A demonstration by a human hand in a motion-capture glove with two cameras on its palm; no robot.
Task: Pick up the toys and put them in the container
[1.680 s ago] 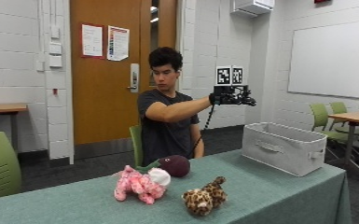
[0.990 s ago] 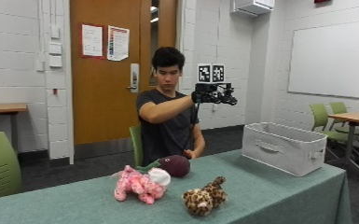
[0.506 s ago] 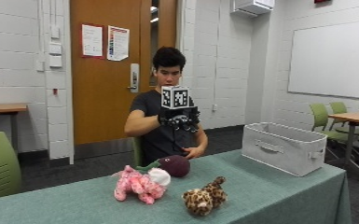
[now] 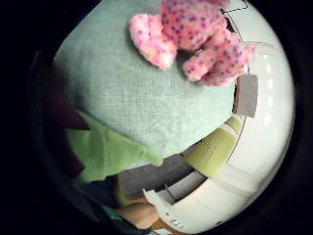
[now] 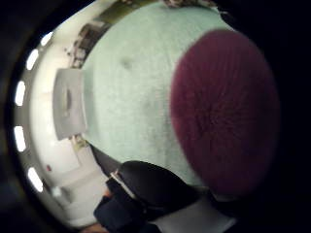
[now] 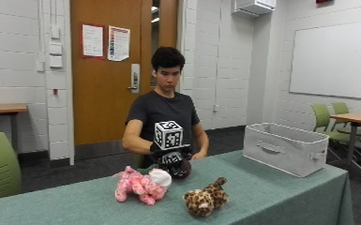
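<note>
Outside view: you sit behind the green-clothed table, at the centre of the frame, with your gloved right hand lowered just above the dark maroon plush toy, which lies near the table's far edge. Whether the fingers are spread or curled cannot be told from any view, and no contact with the toy is visible. Your bare left hand rests at the far edge of the table, just right of the gloved one.

The pink spotted plush toy lies just beside the maroon one, lower left of it in the frame; the leopard-spotted plush toy lies near the front edge, lower centre. The white fabric container stands on the table at the right of the frame, well apart from the three toys.

Thumb-side palm view: the maroon toy fills much of the picture, close to the palm. Little-finger-side palm view: the pink toy lies on the cloth.
</note>
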